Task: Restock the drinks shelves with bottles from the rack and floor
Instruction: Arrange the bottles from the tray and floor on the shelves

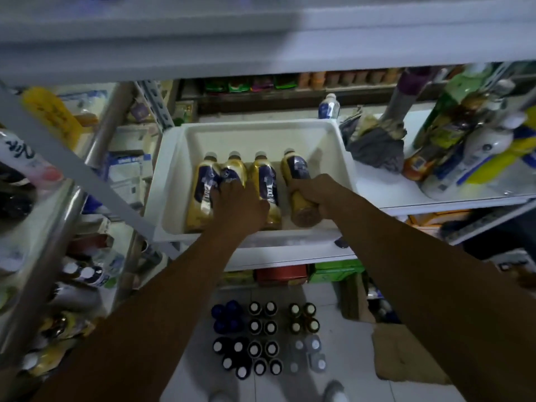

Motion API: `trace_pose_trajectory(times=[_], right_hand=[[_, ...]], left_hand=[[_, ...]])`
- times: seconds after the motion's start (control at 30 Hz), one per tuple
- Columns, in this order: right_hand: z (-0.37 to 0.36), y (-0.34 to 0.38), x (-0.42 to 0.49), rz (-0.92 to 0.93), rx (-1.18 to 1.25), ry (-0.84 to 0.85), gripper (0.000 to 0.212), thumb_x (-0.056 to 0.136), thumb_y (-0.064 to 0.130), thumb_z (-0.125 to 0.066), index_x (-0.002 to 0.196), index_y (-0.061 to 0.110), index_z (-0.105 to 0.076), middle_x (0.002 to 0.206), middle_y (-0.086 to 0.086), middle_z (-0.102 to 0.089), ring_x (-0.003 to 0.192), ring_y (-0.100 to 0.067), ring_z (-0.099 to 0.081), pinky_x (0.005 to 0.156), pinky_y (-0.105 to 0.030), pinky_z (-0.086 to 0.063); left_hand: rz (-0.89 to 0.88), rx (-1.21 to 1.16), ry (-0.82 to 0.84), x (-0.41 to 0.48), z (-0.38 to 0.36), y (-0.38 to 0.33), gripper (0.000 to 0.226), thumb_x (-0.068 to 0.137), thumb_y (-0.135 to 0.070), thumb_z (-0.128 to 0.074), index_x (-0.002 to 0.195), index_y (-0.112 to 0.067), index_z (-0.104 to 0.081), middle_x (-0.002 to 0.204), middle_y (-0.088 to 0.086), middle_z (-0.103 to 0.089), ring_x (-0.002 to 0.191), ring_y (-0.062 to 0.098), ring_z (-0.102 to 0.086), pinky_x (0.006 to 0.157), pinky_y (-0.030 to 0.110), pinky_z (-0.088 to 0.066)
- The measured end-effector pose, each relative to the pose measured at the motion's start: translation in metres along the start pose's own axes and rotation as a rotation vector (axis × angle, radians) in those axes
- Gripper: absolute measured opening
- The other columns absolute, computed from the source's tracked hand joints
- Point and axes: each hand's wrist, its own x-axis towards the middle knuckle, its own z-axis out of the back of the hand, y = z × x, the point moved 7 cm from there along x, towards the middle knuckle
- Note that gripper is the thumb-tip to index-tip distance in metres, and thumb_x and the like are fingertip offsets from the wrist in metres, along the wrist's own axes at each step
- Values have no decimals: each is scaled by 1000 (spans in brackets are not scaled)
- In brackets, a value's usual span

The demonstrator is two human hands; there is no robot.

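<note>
A white plastic tub [171,181] sits on the middle shelf and holds several amber drink bottles with dark blue labels, lying side by side with caps pointing away. My left hand [237,204] grips the second bottle from the left [233,172] among three packed together. My right hand [316,195] is closed around the lower half of the rightmost bottle [298,175], which lies a little apart from the others. On the tiled floor below stand several upright bottles [262,338] in rows, seen from above by their caps.
A white shelf board [261,42] overhangs close above the tub. A mop head [377,146] and assorted bottles [464,134] crowd the shelf to the right. A slanted metal rack [58,198] with goods runs along the left. Cardboard boxes [406,355] lie on the floor at right.
</note>
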Motion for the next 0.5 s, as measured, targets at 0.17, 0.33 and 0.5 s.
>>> trace_pose_trajectory(times=[0.17,0.33,0.5], right_hand=[[21,28,-24,84,29,48,40,76,22,-79,106,10,-56,93,-13,-64,80,-28,-66,61,-32,-57],[45,33,-48,176,-4,43,29,75,19,-80,89,19,-56,94,-10,-65,80,-24,-65,61,-30,-55],[61,25,-54,224,93,46,40,74,15,-83,87,26,-47,94,-4,-61,81,-19,-64,55,-26,-57]], left_hand=[[-57,-165,194,32,-25,-36,83,94,-44,-52,156,-19,-4,159,23,-8,136,44,-34,105,46,-38],[22,-143,161,53,-30,-47,99,85,-37,-70,155,-17,-4,159,21,0,141,47,-20,110,50,-29],[145,-288,-34,59,-24,-46,114,71,-26,-84,153,-17,-6,148,26,-18,131,48,-31,105,53,-36]])
